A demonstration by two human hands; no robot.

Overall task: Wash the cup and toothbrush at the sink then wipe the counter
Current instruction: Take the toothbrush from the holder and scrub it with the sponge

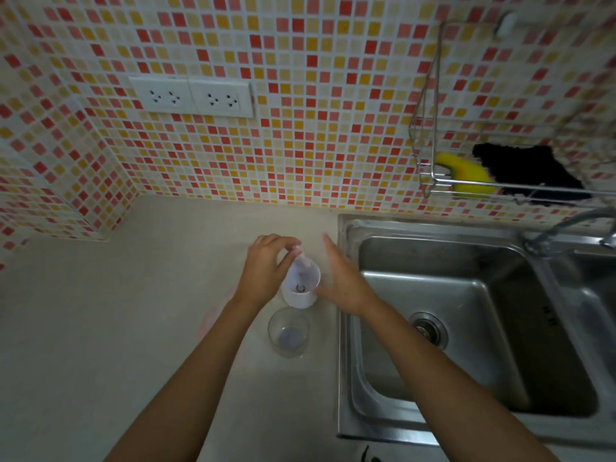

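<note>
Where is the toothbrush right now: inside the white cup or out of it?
Inside. The toothbrush stands in the white cup, its foot on the bottom, while the left hand pinches its top.

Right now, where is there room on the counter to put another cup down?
The counter is bare on the left, from the tiled wall to the left hand, and in the strip behind both hands. It is crowded beside the sink: the white cup with its toothbrush, the clear glass and the right hand sit close together.
</note>
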